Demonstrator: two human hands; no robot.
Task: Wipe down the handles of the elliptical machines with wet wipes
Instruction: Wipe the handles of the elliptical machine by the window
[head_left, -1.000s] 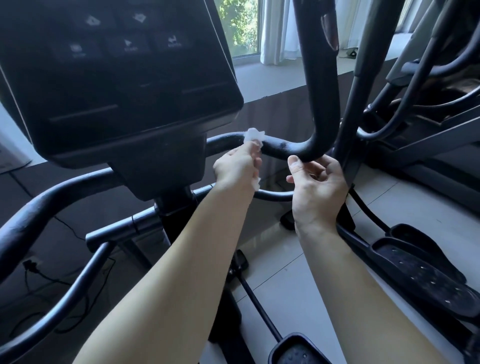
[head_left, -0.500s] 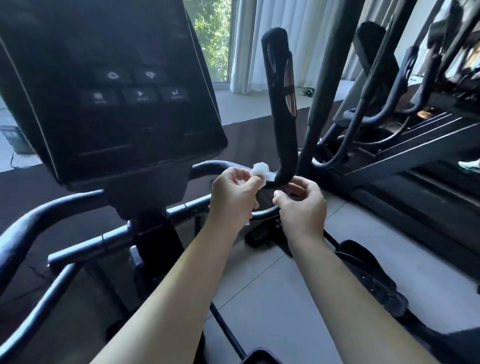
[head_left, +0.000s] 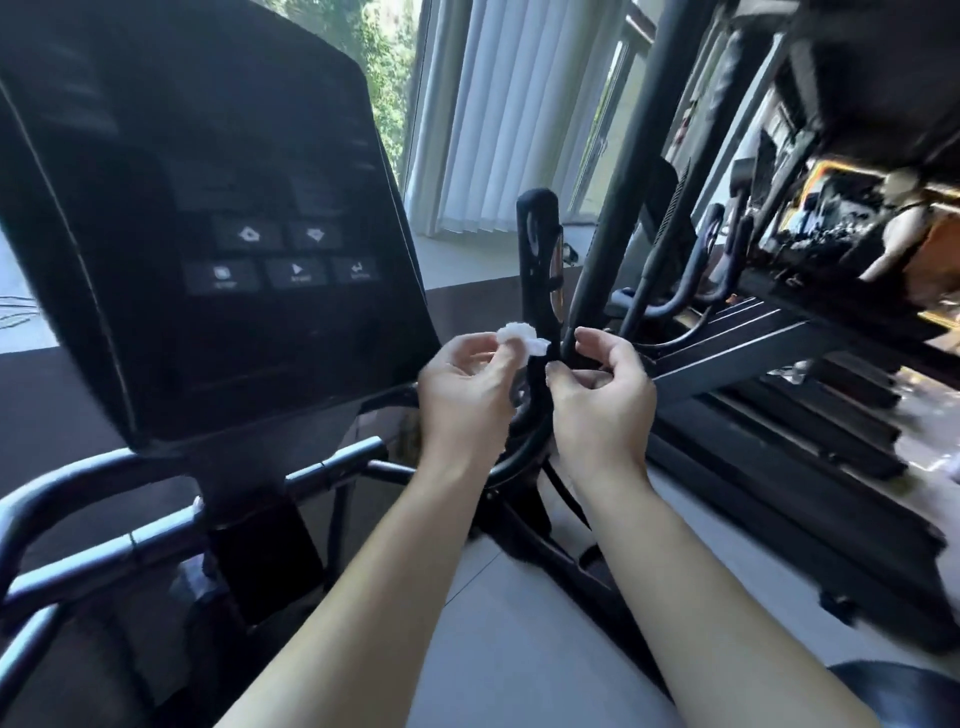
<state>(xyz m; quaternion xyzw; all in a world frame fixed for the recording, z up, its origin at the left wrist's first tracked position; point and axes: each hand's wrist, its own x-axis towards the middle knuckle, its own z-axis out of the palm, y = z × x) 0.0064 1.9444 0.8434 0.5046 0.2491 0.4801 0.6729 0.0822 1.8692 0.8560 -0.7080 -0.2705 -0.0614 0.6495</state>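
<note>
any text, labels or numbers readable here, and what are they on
No word or number reads clearly.
Console buttons: five white icons, two arrow-like shapes in the upper row, a square, a play triangle and an enter arrow in the lower row.
Captions under the lower-row icons: too small and blurred to read.
Handle, wet wipe: no text visible.

left hand (head_left: 465, 395) pinches wipe (head_left: 521, 338) against upright handle (head_left: 540, 270).
</note>
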